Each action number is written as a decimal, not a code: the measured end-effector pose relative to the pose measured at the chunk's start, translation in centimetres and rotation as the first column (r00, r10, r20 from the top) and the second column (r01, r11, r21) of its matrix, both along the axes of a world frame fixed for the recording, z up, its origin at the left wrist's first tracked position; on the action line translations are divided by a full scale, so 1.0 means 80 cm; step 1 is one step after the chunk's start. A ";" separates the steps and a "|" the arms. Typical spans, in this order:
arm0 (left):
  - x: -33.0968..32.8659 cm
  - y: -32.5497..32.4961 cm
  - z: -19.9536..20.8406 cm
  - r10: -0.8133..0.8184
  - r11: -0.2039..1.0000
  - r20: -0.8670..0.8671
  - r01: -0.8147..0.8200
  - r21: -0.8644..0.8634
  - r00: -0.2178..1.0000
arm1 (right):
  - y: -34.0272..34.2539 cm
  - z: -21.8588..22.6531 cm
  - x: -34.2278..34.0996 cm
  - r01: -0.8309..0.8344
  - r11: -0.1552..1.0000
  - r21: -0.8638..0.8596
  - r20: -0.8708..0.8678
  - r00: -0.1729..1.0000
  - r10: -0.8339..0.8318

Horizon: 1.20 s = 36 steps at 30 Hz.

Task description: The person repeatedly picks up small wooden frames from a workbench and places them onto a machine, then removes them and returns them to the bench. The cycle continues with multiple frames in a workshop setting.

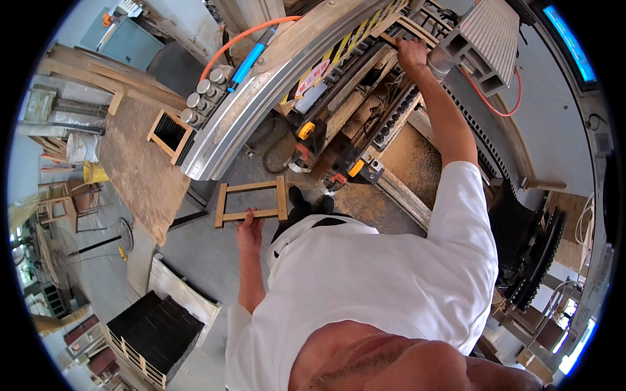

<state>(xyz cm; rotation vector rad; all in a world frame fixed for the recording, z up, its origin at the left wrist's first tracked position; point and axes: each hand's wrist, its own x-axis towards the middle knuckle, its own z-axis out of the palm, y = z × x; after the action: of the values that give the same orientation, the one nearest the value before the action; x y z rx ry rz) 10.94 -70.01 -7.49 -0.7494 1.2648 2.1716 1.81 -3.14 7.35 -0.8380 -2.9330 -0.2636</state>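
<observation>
Low on the left, my left hand [250, 229] grips the near rail of a small rectangular wooden frame [251, 186], held level above the floor. My right arm stretches far forward into a long woodworking machine [352, 107]. There my right hand [412, 57] has its fingers curled at the edge of pale wooden strips [417, 30] that look like another frame on the machine bed. The fingertips are partly hidden, so the grip shows only in part. A ribbed metal housing [479, 42] stands right beside that wrist.
A curved metal guard beam [241, 111] with a warning strip crosses ahead, carrying a blue tool [251, 60] and an orange hose [228, 44]. A dusty board-topped table [140, 156] stands left, with stacked frames [171, 135] at its edge. Sawdust [411, 163] covers the machine's lower part.
</observation>
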 end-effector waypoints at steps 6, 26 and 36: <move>0.008 -0.004 -0.024 -0.034 0.990 0.050 0.041 -0.138 0.998 | -0.004 0.001 0.001 -0.082 0.992 0.092 0.039 0.996 0.079; -0.022 -0.093 0.016 -0.023 0.889 -0.230 -0.085 -0.449 0.973 | 0.051 -0.001 0.062 0.020 0.990 0.137 0.064 0.997 -0.029; -0.219 -0.191 0.045 0.169 0.946 -0.388 -0.260 -0.195 0.906 | -0.186 0.076 0.095 -0.188 0.971 -0.149 -0.628 0.777 0.054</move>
<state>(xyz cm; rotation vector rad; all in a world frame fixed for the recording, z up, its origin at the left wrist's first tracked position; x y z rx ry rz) -6.58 -85.29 -3.93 -0.6173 1.7364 2.4469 9.40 -18.01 13.47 -0.5931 -2.3818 0.2867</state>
